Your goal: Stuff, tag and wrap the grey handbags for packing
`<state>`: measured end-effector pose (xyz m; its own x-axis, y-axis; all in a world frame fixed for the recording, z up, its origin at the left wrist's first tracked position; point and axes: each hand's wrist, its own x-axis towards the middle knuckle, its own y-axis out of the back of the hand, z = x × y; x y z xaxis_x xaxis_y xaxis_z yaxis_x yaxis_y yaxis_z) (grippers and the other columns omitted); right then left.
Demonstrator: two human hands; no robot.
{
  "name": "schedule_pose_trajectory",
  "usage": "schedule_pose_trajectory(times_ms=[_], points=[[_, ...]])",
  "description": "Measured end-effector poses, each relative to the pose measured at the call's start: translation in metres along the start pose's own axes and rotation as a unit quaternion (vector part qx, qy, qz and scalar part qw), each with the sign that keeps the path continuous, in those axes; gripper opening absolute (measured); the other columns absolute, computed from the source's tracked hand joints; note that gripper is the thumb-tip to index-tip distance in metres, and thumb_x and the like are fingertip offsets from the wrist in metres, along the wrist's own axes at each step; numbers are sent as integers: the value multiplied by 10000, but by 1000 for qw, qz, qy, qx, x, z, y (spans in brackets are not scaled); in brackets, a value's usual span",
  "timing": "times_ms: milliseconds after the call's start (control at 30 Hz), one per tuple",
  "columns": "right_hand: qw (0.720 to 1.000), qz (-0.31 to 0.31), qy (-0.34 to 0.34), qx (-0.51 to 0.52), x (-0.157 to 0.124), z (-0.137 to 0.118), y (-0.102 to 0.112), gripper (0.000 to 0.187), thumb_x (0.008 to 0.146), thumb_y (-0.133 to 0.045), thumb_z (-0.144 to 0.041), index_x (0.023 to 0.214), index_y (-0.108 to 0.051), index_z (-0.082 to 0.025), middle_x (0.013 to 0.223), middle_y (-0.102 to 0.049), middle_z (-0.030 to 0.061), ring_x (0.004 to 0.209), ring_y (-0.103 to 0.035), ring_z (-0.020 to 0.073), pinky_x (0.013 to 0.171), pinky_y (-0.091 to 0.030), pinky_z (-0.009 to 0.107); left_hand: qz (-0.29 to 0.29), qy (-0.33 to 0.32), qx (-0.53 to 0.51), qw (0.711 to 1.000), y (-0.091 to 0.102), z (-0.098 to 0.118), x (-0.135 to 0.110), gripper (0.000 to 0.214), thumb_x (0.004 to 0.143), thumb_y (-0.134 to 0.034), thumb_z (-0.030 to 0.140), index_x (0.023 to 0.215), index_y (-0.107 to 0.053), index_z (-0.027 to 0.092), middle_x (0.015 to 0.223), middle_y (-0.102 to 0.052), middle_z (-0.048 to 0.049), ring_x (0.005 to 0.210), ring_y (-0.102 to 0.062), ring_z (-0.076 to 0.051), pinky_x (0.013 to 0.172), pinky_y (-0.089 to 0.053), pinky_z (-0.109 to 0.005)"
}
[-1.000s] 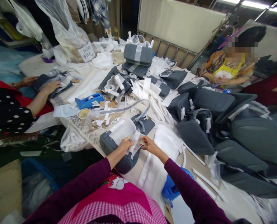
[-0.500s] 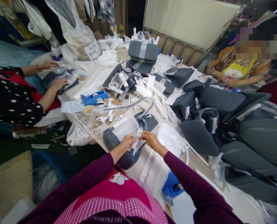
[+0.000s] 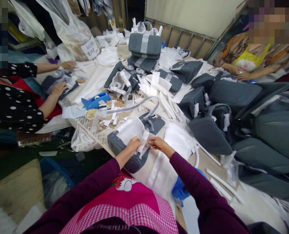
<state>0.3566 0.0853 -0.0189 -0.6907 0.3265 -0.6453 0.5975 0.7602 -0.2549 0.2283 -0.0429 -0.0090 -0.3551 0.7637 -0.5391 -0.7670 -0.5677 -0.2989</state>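
Observation:
A grey handbag lies on its side at the near edge of the table, partly covered by white wrapping paper. Its long grey strap arches up behind it. My left hand and my right hand meet over the bag's middle. Both pinch a small strip of white paper between fingertips, the left from the left side, the right from the right. A white foam sheet lies under my right wrist.
Many grey bags crowd the right half of the table, with white paper strips between them. A blue tape dispenser and cardboard scraps sit left of the bag. Other people work at the left and far right.
My hands stay pinched on the paper strip over the bag and have drawn slightly closer together. The view has shifted a little. The person at the left has reached one arm further out.

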Motion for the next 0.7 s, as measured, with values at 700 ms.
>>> schedule_pose_trajectory(times_ms=[700], points=[[984, 36, 114, -133, 5, 11, -2, 205, 572, -620, -137, 770, -580, -167, 578, -589, -44, 432, -474, 87, 403, -350, 192, 66, 5, 6, 998, -8, 3, -6, 390, 501, -857, 250, 787, -630, 111, 650, -673, -28, 513, -627, -161, 489, -551, -274]])
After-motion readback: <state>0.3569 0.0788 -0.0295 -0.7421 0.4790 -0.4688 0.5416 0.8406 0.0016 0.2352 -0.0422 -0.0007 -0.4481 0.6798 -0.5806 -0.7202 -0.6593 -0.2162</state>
